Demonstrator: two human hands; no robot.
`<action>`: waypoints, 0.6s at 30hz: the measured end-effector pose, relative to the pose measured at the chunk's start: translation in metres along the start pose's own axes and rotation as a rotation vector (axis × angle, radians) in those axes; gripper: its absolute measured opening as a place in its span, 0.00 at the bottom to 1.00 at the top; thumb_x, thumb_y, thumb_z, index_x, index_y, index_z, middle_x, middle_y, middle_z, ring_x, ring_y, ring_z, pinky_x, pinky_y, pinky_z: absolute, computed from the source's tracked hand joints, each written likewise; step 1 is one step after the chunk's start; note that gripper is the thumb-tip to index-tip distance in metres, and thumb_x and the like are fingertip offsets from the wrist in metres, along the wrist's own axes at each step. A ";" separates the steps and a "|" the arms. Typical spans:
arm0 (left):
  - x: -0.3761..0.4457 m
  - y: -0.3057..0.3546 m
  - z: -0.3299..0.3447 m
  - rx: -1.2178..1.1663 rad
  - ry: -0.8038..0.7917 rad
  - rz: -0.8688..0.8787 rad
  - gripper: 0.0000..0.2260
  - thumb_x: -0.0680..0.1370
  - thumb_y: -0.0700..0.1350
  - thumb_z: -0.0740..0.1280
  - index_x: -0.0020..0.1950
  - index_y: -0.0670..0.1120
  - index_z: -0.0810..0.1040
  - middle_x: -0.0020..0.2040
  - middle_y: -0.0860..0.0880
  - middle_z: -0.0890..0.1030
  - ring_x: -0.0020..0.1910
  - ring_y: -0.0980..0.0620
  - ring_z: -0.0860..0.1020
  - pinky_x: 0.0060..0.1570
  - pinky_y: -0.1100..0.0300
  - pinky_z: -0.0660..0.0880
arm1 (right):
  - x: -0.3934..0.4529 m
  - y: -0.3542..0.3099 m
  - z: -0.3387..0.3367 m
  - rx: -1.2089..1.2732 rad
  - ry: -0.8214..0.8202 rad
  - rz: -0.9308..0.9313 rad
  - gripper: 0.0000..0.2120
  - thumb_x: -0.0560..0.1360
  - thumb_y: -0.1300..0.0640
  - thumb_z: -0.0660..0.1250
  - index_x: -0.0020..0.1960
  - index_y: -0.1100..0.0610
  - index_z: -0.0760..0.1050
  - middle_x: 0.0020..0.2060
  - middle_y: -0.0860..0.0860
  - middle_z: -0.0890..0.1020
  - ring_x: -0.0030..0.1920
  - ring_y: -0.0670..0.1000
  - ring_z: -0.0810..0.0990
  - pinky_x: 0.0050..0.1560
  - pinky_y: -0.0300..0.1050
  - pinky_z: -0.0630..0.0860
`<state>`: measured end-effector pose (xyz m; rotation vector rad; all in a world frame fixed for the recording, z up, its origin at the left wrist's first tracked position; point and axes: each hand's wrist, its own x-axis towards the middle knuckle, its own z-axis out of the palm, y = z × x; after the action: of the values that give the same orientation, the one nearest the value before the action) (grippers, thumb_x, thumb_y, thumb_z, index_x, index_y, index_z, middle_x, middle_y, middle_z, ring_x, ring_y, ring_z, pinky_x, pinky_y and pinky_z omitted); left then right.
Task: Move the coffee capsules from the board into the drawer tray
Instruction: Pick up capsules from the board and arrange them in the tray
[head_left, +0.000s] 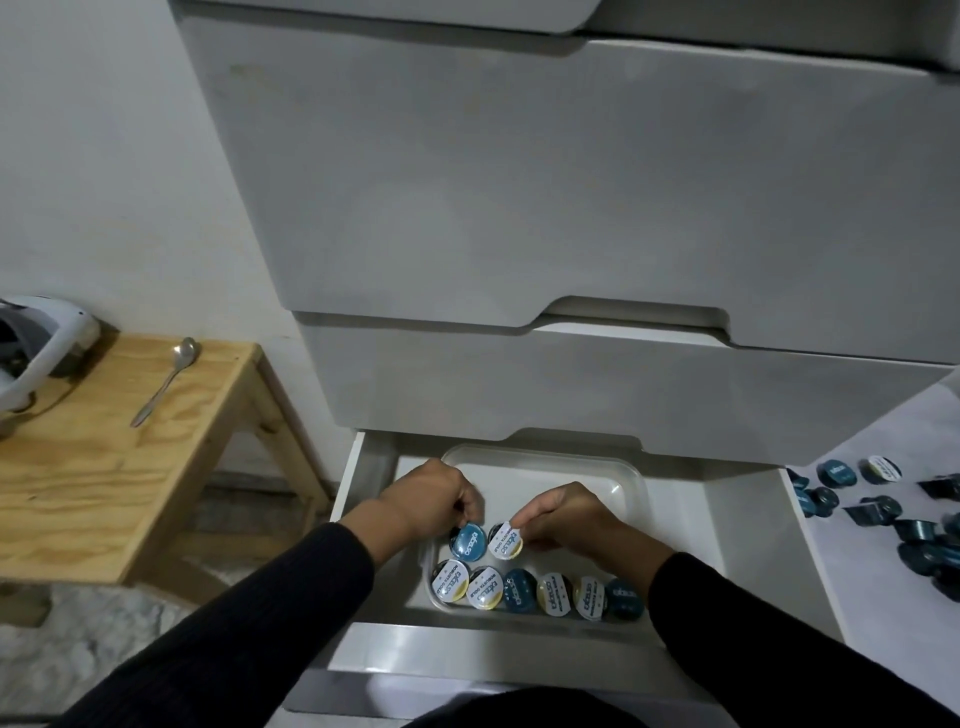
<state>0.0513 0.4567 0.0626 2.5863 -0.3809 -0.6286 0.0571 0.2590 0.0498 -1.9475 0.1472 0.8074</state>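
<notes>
Left hand (431, 493) pinches a blue capsule (467, 542), right hand (558, 512) apparently a white capsule (505, 540), both over the tray (631, 486); seat each lid-up beside the front row (535, 592) before releasing.

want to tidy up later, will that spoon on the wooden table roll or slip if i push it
The spoon looks like thin metal, so probably stiff and light. Lying flat on the bare wooden table, it would likely slide, not roll, perhaps pivoting around its bowl.
</notes>
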 end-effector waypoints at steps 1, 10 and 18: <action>-0.001 0.000 -0.001 0.003 -0.006 0.004 0.11 0.73 0.33 0.65 0.46 0.46 0.84 0.45 0.48 0.85 0.46 0.53 0.81 0.52 0.63 0.76 | 0.001 0.000 0.001 -0.003 -0.011 -0.002 0.06 0.67 0.70 0.71 0.37 0.60 0.82 0.34 0.56 0.83 0.31 0.47 0.81 0.33 0.35 0.77; -0.008 0.004 -0.001 0.040 -0.021 -0.014 0.09 0.71 0.36 0.71 0.49 0.44 0.83 0.49 0.47 0.84 0.49 0.52 0.80 0.48 0.68 0.71 | 0.000 0.000 0.006 -0.059 -0.081 -0.032 0.06 0.66 0.67 0.73 0.39 0.58 0.83 0.44 0.62 0.84 0.42 0.52 0.82 0.52 0.46 0.80; -0.016 0.006 -0.001 0.037 0.029 -0.060 0.06 0.72 0.42 0.71 0.48 0.47 0.82 0.48 0.48 0.83 0.46 0.55 0.77 0.55 0.60 0.76 | -0.013 -0.004 0.003 -0.074 -0.178 -0.078 0.08 0.70 0.67 0.68 0.48 0.58 0.77 0.40 0.59 0.82 0.38 0.49 0.80 0.40 0.38 0.78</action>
<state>0.0375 0.4577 0.0725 2.6479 -0.3100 -0.6089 0.0474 0.2605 0.0600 -1.9268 -0.0660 0.9410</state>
